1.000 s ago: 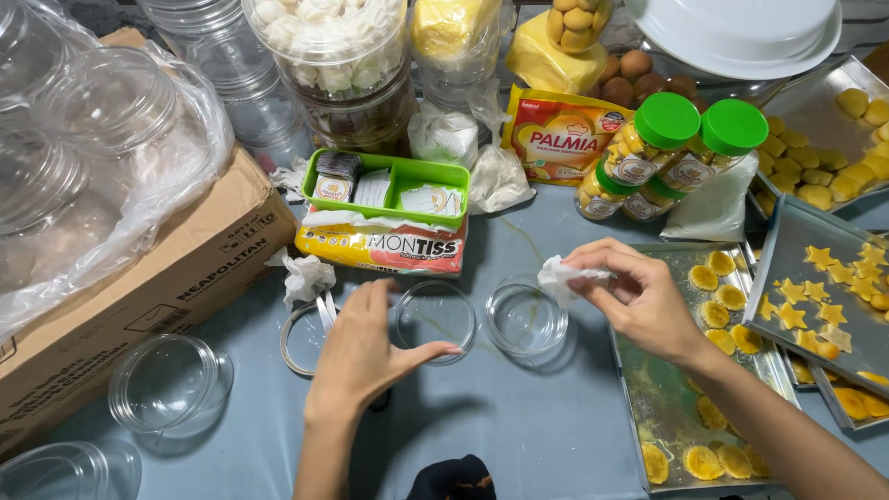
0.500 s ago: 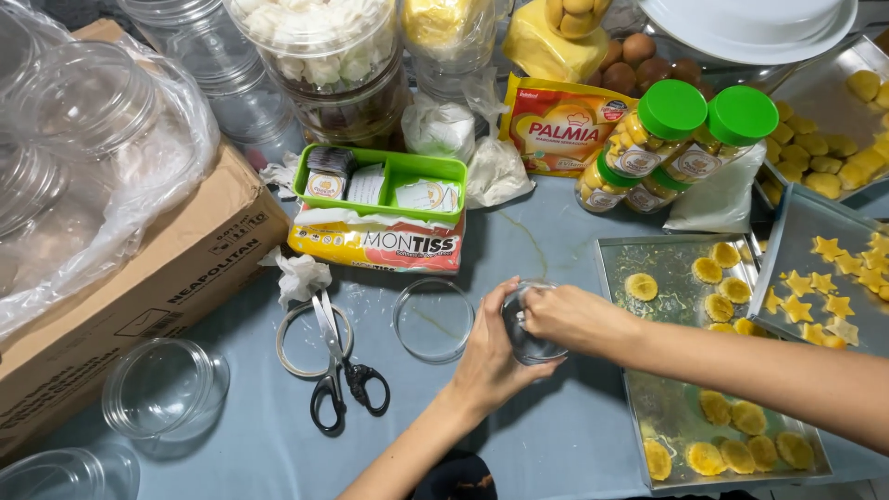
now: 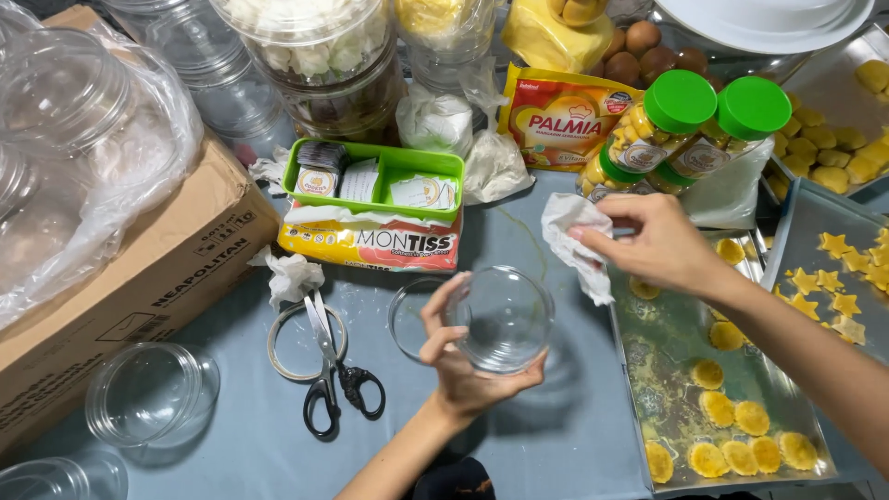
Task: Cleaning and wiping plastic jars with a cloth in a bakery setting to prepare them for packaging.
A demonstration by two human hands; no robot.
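left hand (image 3: 463, 366) gripping clear jar (image 3: 505, 319), right hand (image 3: 653, 243) pinching tissue (image 3: 576, 243)

Jar (image 3: 505, 319) in left hand (image 3: 463, 366): clear plastic, glossy, smooth. Tissue (image 3: 574, 243) in right hand (image 3: 653, 243): white paper, soft, crumpled, matt. Tray (image 3: 681, 366): metal, dull, greasy, stained. Box (image 3: 139, 278): brown cardboard, matt. Bag (image 3: 83, 139) over box: thin clear plastic film, wrinkled, shiny. Scissors (image 3: 333, 370): bright metal blades, black plastic handles. Table (image 3: 556, 444): smooth grey-blue covering, slight sheen. Bottle caps (image 3: 681, 100): green plastic, smooth.
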